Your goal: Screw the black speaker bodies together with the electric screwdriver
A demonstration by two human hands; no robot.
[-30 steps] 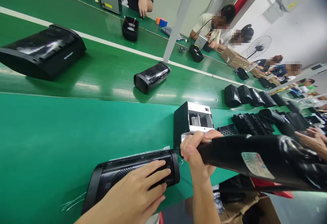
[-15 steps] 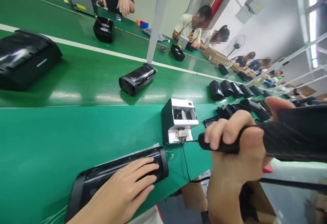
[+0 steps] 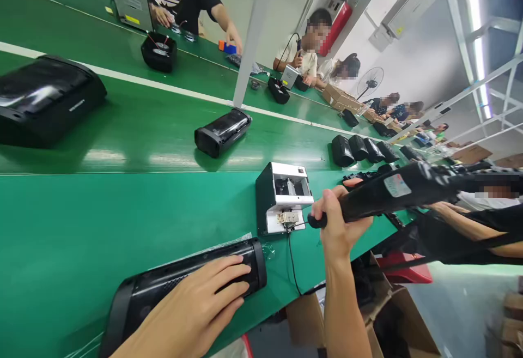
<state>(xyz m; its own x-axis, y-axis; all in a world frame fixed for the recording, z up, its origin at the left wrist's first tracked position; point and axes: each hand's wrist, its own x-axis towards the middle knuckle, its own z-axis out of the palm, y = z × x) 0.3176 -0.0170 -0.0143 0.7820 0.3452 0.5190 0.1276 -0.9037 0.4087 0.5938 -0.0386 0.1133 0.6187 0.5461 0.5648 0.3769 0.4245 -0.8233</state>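
Note:
My left hand [image 3: 196, 306] lies flat on a long black device housing [image 3: 163, 284] that rests on clear film near the front edge of the green bench. My right hand [image 3: 337, 222] grips a black electric screwdriver [image 3: 392, 192] held level, its tip pointing at the slot of a small white and black screw feeder box [image 3: 281, 197]. A black cable [image 3: 293, 262] runs down from the feeder over the bench edge.
A green conveyor [image 3: 143, 129] carries a large black housing [image 3: 44, 99] and a smaller one [image 3: 223, 132]. Rows of black parts [image 3: 362, 150] lie to the right. Other people sit working across the line. Cardboard boxes [image 3: 388, 320] stand below the bench edge.
My right hand drew the screwdriver away from the housing's end and brought its tip to the feeder box. My left hand stayed on the housing. The view shifted slightly.

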